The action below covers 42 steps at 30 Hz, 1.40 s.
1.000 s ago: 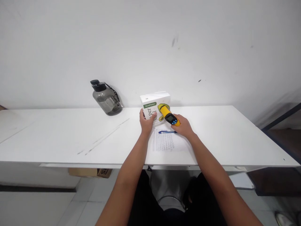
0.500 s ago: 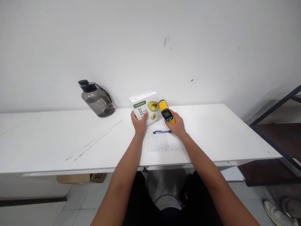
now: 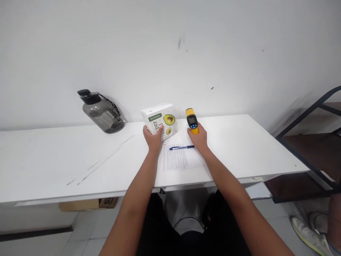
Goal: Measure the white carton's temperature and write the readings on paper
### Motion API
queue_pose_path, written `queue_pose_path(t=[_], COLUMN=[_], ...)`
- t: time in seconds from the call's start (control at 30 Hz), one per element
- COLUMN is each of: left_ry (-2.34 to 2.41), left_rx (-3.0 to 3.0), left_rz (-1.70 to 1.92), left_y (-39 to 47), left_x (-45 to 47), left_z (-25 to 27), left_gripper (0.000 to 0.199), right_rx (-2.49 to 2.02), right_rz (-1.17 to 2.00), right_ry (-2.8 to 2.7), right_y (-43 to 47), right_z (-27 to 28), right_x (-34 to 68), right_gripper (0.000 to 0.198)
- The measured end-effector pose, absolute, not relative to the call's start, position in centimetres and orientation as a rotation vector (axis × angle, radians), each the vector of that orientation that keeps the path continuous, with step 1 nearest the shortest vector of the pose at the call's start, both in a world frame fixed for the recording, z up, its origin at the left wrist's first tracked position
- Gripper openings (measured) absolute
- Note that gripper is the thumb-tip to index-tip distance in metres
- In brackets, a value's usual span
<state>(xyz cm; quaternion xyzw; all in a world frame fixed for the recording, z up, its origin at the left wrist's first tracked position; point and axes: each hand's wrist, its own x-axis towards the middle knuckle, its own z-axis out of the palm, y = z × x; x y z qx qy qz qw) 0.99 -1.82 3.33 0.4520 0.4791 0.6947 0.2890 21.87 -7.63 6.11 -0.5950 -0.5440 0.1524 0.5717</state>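
My left hand grips the lower left of a white box with avocado pictures and a green label; the thumb lies across its front. The box is tilted, near the back of the table. In my right hand is a yellow and black infrared thermometer, its screen and blue buttons facing me. A gap separates the thermometer from the box. Below them, a blue pen lies across a sheet of paper covered in handwritten rows. The pen's right end is close to my right wrist.
A grey translucent bottle with a black cap stands at the back left of the white table, by the wall. Beneath the table is a cardboard box. A dark metal frame and another person's shoe are at the right.
The thermometer has moved right, away from the box, and turned more upright. My left hand still holds the box. The camera view has shifted slightly, and more of the other person's leg shows.
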Motion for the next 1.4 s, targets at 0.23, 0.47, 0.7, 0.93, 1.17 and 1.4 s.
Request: queue_pose_path(t=[0.23,0.47,0.7,0.93,1.17,1.4], left_ry=[1.41,1.43,1.435,1.431,1.445,1.428], left_rx=[1.144,1.173,1.185,1.207,1.196,1.196], left_rz=[1.823,1.812,1.819,1.811,1.805,1.796], left_y=[-2.06,-1.95,-1.95,-1.95,-1.88,-1.75], left_x=[1.23,1.27,1.25,1.21,1.24,1.21], left_z=[3.81,3.86,3.83,3.81,3.75,3.5], left_gripper=[0.078,0.078,0.08,0.076,0.08,0.083], right_rx=[-1.403,-1.366,-1.366,-1.421,-1.417,-1.43], right_rz=[0.356,0.321,0.325,0.307,0.298,0.332], right_ry=[-1.302,-1.319,-1.302,-1.327,-1.338,-1.32], right_y=[-7.96,-8.14,-8.02,-8.05,-8.1,-8.06], right_z=[6.35,6.38,6.38,6.43,6.42,6.47], right_x=[21.73,21.58,21.6,21.53,21.57,21.47], right_gripper=[0.042,0.044,0.044,0.046,0.045,0.046])
